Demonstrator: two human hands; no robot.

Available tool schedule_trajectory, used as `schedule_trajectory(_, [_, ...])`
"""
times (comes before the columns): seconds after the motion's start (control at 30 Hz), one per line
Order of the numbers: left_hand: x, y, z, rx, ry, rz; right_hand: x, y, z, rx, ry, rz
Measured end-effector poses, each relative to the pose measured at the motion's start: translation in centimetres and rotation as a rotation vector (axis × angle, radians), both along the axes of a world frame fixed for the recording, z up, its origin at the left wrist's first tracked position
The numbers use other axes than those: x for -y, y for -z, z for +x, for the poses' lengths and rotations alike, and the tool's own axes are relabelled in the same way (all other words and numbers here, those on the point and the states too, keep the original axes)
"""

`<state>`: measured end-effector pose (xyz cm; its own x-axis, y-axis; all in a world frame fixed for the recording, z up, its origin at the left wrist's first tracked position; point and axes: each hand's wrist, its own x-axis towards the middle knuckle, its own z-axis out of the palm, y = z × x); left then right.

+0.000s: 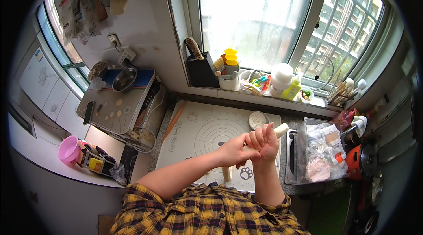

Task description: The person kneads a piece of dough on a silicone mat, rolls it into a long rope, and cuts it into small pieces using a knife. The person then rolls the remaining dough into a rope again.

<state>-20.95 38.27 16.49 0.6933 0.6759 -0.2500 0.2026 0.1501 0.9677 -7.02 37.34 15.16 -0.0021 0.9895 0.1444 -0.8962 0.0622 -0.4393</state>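
My left hand (235,150) and my right hand (266,142) are together above the right part of a white printed pastry mat (185,136). Both are closed around a pale roll of dough (281,130), whose end sticks out past my right hand's fingers to the upper right. Below my hands, a second pale dough piece (227,174) lies on the mat near its front edge. A small bowl of white flour (257,120) stands just behind my right hand, on the mat's back right part. Fingers hide the middle of the held roll.
A slim wooden rolling pin (174,121) lies along the mat's left edge. A clear plastic bin of bags (299,169) stands on the right, beside a red cooker (355,162). Containers and a black knife block (203,70) line the windowsill.
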Motion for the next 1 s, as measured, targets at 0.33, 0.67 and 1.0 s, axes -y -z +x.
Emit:
schedule_trajectory(0.33, [0.1,0.4,0.7,-0.007,-0.044,-0.021,-0.2,0.3,0.8,-0.016,-0.034,0.008])
schedule_trajectory(0.67, [0.0,0.8,0.8,-0.013,0.015,0.119,-0.4,0.1,0.8,0.091,-0.008,0.044])
schedule_trajectory(1.0, [-0.5,1.6,0.7,0.033,0.096,0.101,0.2,-0.8,0.8,0.344,0.002,0.113])
